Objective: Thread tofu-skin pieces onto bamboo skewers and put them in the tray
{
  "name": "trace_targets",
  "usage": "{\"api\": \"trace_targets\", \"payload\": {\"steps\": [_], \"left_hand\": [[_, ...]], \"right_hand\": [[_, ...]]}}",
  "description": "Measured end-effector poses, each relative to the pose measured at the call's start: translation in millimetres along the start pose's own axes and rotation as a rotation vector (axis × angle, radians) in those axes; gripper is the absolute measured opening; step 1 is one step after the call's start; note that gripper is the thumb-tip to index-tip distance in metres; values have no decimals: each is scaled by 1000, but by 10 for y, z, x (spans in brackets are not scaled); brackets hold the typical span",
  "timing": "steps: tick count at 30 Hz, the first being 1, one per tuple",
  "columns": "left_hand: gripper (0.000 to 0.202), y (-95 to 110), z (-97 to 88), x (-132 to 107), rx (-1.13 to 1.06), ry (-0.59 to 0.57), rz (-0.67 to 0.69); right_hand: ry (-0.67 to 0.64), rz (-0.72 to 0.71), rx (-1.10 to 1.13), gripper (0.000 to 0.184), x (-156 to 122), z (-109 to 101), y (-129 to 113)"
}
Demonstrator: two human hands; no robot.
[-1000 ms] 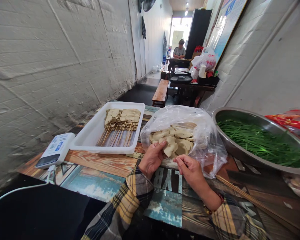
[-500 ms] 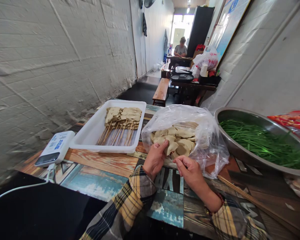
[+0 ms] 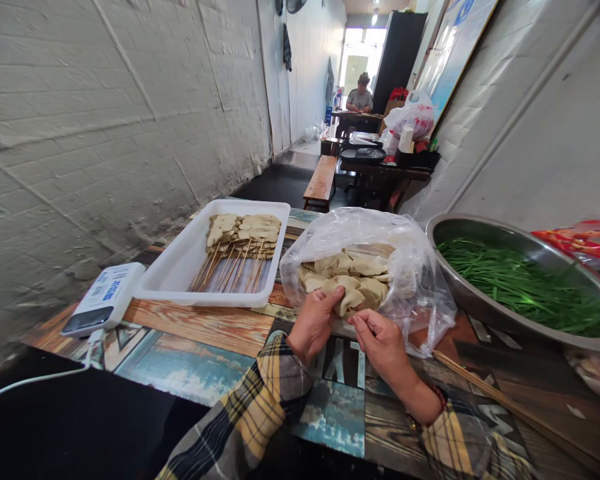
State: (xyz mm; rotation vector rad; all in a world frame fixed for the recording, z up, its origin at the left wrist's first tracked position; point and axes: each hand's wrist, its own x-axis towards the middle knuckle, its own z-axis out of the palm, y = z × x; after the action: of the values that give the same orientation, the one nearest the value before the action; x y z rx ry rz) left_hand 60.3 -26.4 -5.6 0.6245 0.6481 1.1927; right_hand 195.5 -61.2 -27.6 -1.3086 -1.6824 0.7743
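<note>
My left hand [image 3: 314, 325] pinches a flat beige food slice [image 3: 349, 295] between thumb and fingers, over the mouth of a clear plastic bag [image 3: 423, 293]. My right hand [image 3: 383, 341] grips a thin bamboo skewer, its short visible end at the slice's lower edge; most of it is hidden by the fingers. More beige slices [image 3: 365, 265] lie piled inside the bag. On the left, a white tray [image 3: 173, 267] holds several skewers threaded with such slices [image 3: 260, 228], their sticks pointing toward me. Loose bamboo skewers [image 3: 495, 393] lie right of my right hand.
A steel basin [image 3: 433, 233] of green chives stands at the right, beside a red package [image 3: 585, 237]. A white scale [image 3: 103, 300] with a cable sits at the left. Farther back are a bench [image 3: 321, 179], a cluttered table [image 3: 385, 169] and a seated person [image 3: 360, 99].
Both hands stay over the bag's mouth. The held slice has come down and turned toward the skewer, which is now at its lower edge. The view has shifted slightly.
</note>
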Motion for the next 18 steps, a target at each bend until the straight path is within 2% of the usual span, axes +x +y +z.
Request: {"api": "trace_targets", "payload": {"steps": [8,13,18], "left_hand": [[32,-3,-34,29,5,5,2],[41,119,-144,82,-60,108,101],[35,208,-228,113,-44,194,202]], "right_hand": [[-27,67,156,34,1,-6,14],[-81,92,224,37,-20,-9,53],[-160,128,244,39,-18,2,37]]}}
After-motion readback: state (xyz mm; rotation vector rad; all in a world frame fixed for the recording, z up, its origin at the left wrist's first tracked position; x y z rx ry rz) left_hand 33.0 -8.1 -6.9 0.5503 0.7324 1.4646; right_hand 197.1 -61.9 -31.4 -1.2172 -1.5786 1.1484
